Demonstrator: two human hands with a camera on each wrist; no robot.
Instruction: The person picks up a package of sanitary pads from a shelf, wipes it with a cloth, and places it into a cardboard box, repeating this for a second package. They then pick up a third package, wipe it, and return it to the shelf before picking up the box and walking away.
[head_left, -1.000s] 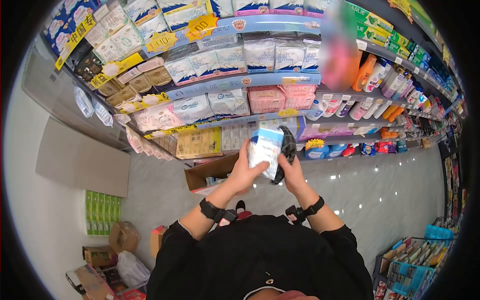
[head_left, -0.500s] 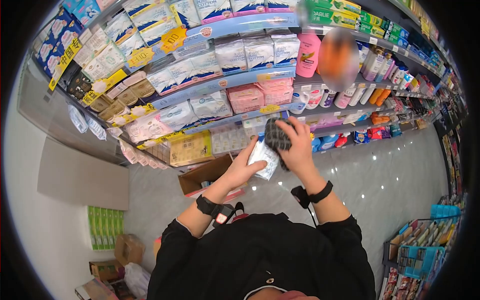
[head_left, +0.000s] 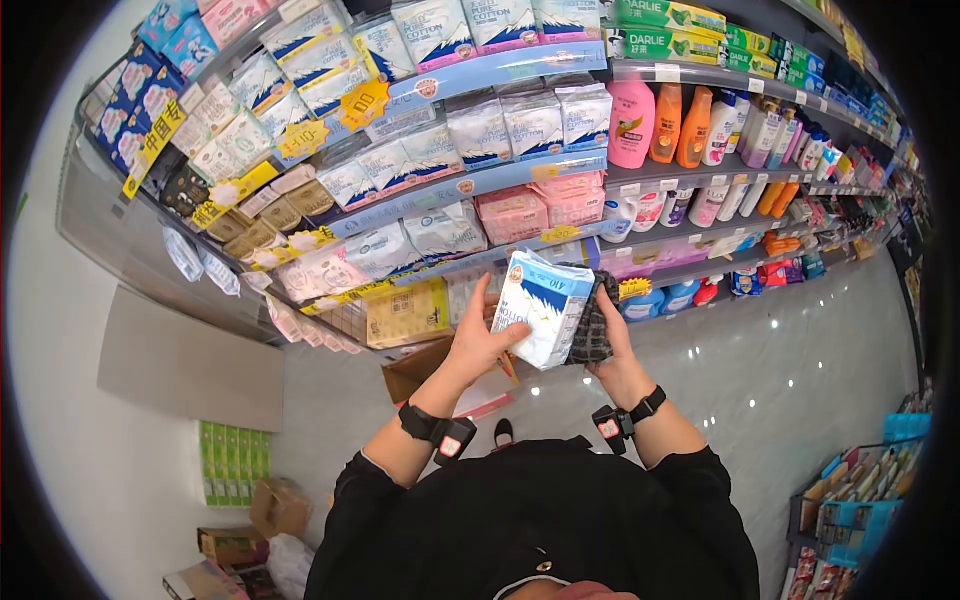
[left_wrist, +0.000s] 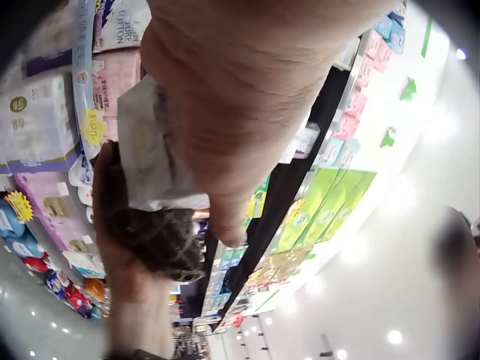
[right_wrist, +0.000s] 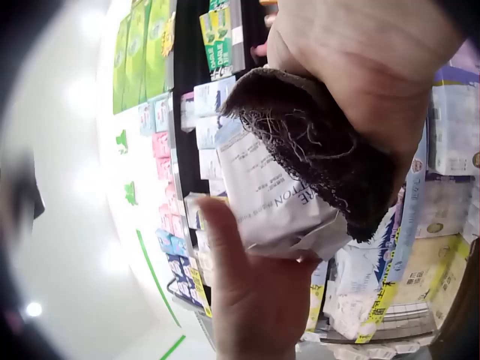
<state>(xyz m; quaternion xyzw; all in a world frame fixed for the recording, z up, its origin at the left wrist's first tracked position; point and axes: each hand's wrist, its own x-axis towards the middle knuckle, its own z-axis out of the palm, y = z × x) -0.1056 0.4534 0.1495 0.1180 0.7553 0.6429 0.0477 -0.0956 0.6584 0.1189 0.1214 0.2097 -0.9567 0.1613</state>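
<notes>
In the head view my left hand [head_left: 476, 345] grips a white and blue tissue pack [head_left: 545, 312] with "COTTON" printed on it, thumb across its front. My right hand [head_left: 624, 352] holds a dark checked cloth [head_left: 592, 335] against the pack's right side. Loose frayed threads show along an edge of the cloth [right_wrist: 311, 142] in the right wrist view, where it overlaps the pack [right_wrist: 262, 187]. From the left wrist, the cloth [left_wrist: 161, 240] is bunched in the right palm beside the pack's end. Both things are held up in front of the shelves.
Shelves ahead carry rows of similar tissue packs [head_left: 535, 122], pink packs [head_left: 513, 216] and bottles [head_left: 632, 125]. An open cardboard box [head_left: 420, 375] stands on the floor below my hands. Racks with blue baskets [head_left: 855, 525] stand at the lower right, boxes [head_left: 280, 507] at the lower left.
My right hand has moved with the cloth from over the pack's upper end to its right side. The pack has swung so its printed front now faces up at the head camera.
</notes>
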